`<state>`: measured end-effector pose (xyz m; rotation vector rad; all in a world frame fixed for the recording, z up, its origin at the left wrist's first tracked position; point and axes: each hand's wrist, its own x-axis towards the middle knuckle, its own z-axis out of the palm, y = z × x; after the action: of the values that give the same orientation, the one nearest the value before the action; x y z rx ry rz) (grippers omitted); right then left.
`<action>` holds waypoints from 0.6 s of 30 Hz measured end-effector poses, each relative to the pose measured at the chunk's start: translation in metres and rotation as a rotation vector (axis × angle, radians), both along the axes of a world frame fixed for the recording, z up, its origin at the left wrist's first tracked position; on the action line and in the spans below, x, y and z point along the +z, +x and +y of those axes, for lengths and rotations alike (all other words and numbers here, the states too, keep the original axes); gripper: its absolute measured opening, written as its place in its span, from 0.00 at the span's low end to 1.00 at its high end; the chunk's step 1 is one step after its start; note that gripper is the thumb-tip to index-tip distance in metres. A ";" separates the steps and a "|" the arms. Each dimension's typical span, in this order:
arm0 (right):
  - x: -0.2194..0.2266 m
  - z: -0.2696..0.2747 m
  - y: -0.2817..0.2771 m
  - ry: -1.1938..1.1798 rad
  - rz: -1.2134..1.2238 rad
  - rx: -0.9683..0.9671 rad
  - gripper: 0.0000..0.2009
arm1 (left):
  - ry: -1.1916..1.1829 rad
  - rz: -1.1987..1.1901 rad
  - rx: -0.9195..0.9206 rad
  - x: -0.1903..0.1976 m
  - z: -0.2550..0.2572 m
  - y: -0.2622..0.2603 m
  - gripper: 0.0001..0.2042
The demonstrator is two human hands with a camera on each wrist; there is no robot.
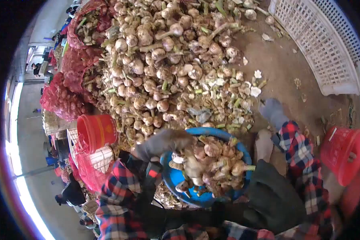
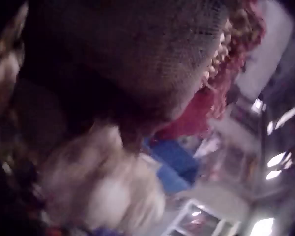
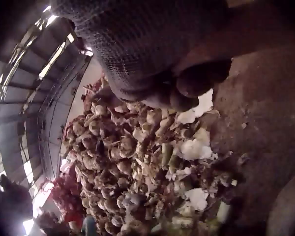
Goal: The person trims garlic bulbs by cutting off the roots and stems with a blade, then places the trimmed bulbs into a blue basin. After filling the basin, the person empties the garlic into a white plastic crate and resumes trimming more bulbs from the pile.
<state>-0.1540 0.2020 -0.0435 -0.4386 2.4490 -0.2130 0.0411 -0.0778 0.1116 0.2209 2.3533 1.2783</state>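
Observation:
My left hand (image 1: 164,143), in a grey knit glove, reaches over the rim of a blue basin (image 1: 168,176) and holds a blurred garlic bulb (image 1: 193,166) above the others. Close up in the left wrist view, pale garlic (image 2: 103,182) shows below the dark glove. Trimmed garlic bulbs (image 1: 222,160) with short stems fill much of the basin. My right hand (image 1: 274,114), gloved too and blurred, is beyond the basin's right side, near the edge of the scraps. Its fingers (image 3: 204,81) are curled in the right wrist view, with no held thing showing.
A big heap of garlic (image 1: 148,60) spreads ahead, with peel and stem scraps (image 1: 228,100) at its near right edge. Red mesh sacks (image 1: 64,96) and a red bucket (image 1: 96,132) stand left. On the right are a white plastic crate (image 1: 316,48) and another red bucket (image 1: 342,154).

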 end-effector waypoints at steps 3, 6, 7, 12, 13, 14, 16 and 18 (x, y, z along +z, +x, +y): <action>0.008 -0.007 0.008 0.142 -0.151 0.062 0.21 | 0.040 -0.369 0.834 -0.023 -0.038 -0.036 0.20; 0.009 -0.012 0.019 0.012 -0.139 0.041 0.22 | -0.709 -0.199 1.123 -0.072 -0.081 -0.092 0.34; 0.004 -0.011 0.023 0.011 -0.135 0.042 0.22 | -0.760 -0.244 1.233 -0.085 -0.085 -0.107 0.37; -0.002 0.004 0.024 -0.030 -0.148 -0.029 0.19 | -0.799 -0.081 1.420 -0.112 -0.085 -0.116 0.32; -0.003 0.008 0.023 -0.011 -0.175 -0.042 0.19 | -0.810 -0.097 1.330 -0.117 -0.090 -0.108 0.29; -0.006 0.011 0.022 -0.010 -0.177 -0.049 0.19 | -0.297 -0.184 1.378 -0.072 -0.055 -0.106 0.23; -0.011 0.014 0.022 -0.062 -0.210 -0.101 0.18 | 0.338 -0.233 1.366 -0.100 -0.058 -0.076 0.18; -0.003 0.001 0.022 -0.091 -0.179 -0.021 0.18 | 1.034 -0.281 1.146 -0.121 -0.053 -0.051 0.14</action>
<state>-0.1323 0.2030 -0.0467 -0.4141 2.2760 -0.3581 -0.0103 -0.1313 -0.0092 -1.0662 1.2672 2.6908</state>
